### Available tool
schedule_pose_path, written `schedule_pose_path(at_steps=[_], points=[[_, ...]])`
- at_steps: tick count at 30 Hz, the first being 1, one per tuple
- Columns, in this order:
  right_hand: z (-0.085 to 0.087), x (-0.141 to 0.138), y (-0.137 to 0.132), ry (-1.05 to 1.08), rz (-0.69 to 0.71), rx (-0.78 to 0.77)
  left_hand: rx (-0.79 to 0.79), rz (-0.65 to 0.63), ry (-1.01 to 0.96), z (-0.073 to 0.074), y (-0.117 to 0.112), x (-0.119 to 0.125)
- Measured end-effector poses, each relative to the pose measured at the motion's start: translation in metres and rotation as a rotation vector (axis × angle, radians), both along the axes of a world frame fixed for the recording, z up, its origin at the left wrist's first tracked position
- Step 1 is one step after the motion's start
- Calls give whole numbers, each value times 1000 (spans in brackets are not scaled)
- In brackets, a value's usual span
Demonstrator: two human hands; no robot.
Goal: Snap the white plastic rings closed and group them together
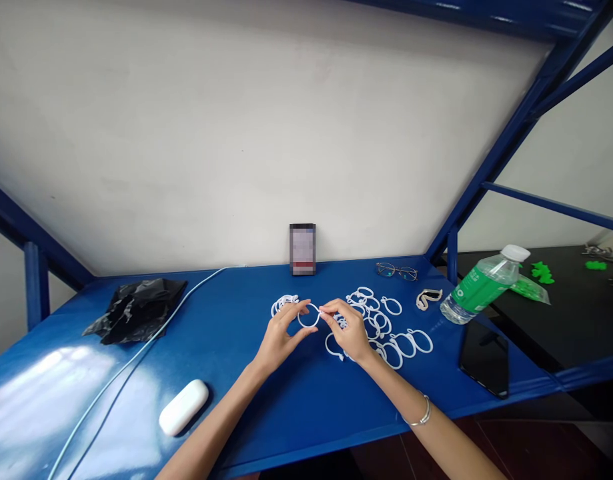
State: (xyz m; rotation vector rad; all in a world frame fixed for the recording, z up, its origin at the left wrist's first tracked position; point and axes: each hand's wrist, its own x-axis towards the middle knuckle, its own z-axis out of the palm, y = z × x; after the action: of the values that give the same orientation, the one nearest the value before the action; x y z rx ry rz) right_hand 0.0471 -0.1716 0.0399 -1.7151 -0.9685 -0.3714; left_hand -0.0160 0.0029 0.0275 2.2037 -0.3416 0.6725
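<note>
My left hand [281, 337] and right hand [350, 328] each pinch one white ring [309, 316], just left of the ring pile [386, 327] on the desk [236, 347]. Right of the pile, I cannot read the green label on the bottle [479, 285].

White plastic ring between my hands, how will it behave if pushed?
Pinched between left hand and right hand, the thin white plastic ring looks light, probably springy. Flat like the loose white rings, it likely slides, not rolls.

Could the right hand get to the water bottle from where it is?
Probably yes. Only loose rings lie flat between the right hand and the water bottle, though that hand and the left hand pinch a white ring.
</note>
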Motion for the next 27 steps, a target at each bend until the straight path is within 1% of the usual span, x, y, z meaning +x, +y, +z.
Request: schedule_pose_path(at_steps=[13, 20, 24, 27], points=[[-1, 0, -1, 11, 24, 17, 16, 2, -84, -1, -2, 0], [-2, 0, 0, 15, -1, 10, 31, 7, -45, -1, -2, -1], [-2, 0, 1, 19, -27, -21, 42, 71, 11, -4, -1, 2], [1, 2, 0, 21, -78, -55, 52, 184, -4, -4, 3, 5]])
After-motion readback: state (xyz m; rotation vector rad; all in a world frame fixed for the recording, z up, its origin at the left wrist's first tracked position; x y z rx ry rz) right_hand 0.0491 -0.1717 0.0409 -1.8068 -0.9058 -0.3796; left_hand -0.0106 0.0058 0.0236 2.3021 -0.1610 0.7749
